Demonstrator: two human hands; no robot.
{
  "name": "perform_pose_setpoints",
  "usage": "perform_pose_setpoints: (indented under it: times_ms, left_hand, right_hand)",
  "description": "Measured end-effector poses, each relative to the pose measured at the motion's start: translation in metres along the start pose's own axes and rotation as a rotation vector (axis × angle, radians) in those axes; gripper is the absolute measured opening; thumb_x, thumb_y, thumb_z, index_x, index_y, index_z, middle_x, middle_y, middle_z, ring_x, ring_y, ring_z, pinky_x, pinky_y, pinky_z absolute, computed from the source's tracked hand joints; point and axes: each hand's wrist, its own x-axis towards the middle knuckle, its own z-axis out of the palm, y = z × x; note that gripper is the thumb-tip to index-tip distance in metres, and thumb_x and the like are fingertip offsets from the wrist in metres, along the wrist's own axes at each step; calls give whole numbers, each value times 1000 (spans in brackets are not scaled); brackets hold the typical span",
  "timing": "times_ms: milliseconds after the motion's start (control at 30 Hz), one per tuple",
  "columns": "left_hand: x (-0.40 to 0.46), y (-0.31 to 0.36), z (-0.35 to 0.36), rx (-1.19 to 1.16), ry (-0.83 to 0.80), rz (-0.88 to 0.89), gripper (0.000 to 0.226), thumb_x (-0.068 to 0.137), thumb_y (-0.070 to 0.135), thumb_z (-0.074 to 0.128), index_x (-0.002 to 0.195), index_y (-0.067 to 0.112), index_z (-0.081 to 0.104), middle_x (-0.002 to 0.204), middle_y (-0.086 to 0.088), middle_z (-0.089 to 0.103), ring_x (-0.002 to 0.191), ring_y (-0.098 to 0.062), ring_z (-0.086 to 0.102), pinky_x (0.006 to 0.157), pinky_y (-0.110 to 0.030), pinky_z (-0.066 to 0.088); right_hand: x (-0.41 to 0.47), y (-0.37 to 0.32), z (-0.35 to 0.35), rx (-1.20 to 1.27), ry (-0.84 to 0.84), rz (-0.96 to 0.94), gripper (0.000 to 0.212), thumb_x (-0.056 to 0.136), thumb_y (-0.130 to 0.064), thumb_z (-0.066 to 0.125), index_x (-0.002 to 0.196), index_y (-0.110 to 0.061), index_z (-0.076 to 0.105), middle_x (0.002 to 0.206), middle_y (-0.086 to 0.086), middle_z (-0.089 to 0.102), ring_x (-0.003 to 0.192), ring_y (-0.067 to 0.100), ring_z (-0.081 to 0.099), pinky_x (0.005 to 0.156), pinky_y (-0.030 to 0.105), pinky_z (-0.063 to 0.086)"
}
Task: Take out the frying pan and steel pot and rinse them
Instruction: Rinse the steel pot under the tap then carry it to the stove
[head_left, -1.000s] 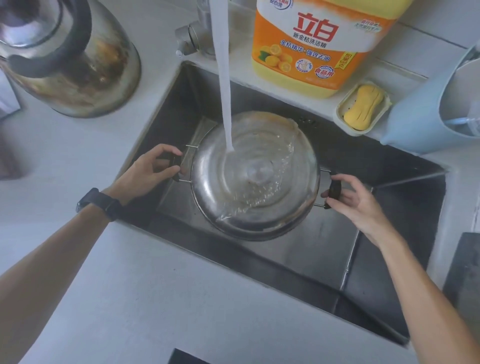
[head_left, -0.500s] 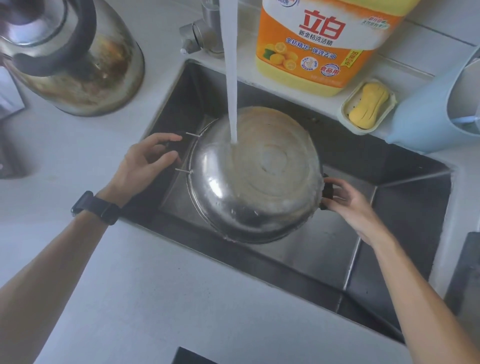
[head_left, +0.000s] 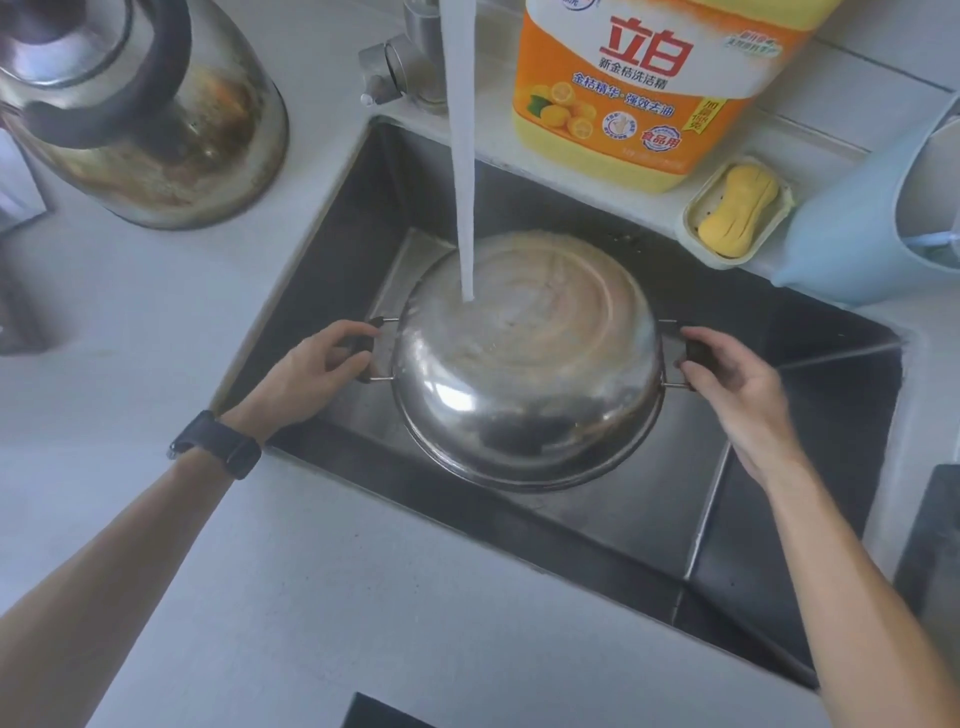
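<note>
The left hand (head_left: 317, 371) and right hand (head_left: 737, 387) are each grasping a side handle of the upside-down steel pot (head_left: 527, 364), holding it inside the sink (head_left: 322, 249), away from the walls.

Kettle (head_left: 140, 114), steel, stained, black handle, on the countertop (head_left: 156, 322) at 10 o'clock. Orange-yellow detergent bottle (head_left: 649, 93) on the back ledge at 1 o'clock. Just right of it, yellow soap (head_left: 737, 210) in a pale soap dish (head_left: 693, 223). Light blue container (head_left: 857, 228) at 2 o'clock, touching the dish. Black watch (head_left: 218, 444) at 8 o'clock.
</note>
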Motion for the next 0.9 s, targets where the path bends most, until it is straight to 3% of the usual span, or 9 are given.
perform_pose_setpoints:
  times_ms: [133,233,333,467,600,700,767,800,900]
  left_hand:
    - [-5,1,1,2,86,93,27,92,23,56,105,46,48,80,13,71,78,-3,66,87,-35,45]
    - [-10,7,-4,0,178,146,23,93,22,56,111,37,51,81,10,69,76,-8,61,83,-29,44]
    - [-13,16,-11,33,261,190,22,90,35,55,111,42,53,76,5,65,73,-7,54,74,-26,41]
    - [-12,24,-22,0,335,203,25,84,43,53,109,44,57,71,10,64,77,-12,59,83,-29,44]
    - [-7,29,-26,-13,333,193,23,82,44,51,103,49,58,68,15,64,71,-1,55,78,-21,42]
    - [-5,24,-23,36,291,150,22,80,50,47,100,53,56,73,4,68,74,-12,58,70,-18,40]
    - [-5,20,-18,67,241,104,20,81,49,48,98,55,56,77,-5,70,73,-17,58,65,-15,40]
    - [-5,18,-15,71,207,82,18,82,47,48,96,55,56,79,0,71,73,-18,60,65,-15,41]
    - [-4,15,0,76,100,20,18,89,34,52,95,52,56,77,30,68,89,-27,65,75,-23,44]
  right_hand:
    - [0,-5,-2,17,-26,-37,42,86,1,62,105,-36,63,99,-12,69,94,-2,64,83,9,48]
    - [1,-3,-2,8,-53,-15,38,86,3,62,109,-27,63,101,-6,68,91,-4,64,79,8,48]
    - [3,6,3,2,-84,41,34,86,5,61,116,-12,59,98,0,66,82,-1,64,74,11,50]
    - [2,16,14,-3,-150,110,30,87,4,60,112,-11,57,88,1,65,67,-2,63,69,10,48]
    - [1,23,20,-49,-186,128,21,91,-9,58,103,-26,61,79,5,60,58,0,56,64,6,44]
    - [1,25,19,-37,-94,100,21,94,-15,54,113,-16,64,83,7,57,59,3,48,62,10,43]
    - [1,23,16,-10,-10,72,23,96,-13,51,115,-11,63,76,-5,61,57,-1,48,60,9,43]
    - [1,22,14,2,38,53,23,96,-13,51,115,-11,63,71,-14,62,57,-1,49,59,9,43]
    - [0,14,9,13,149,1,21,95,-13,51,111,-14,65,66,-21,64,61,-2,52,61,9,44]
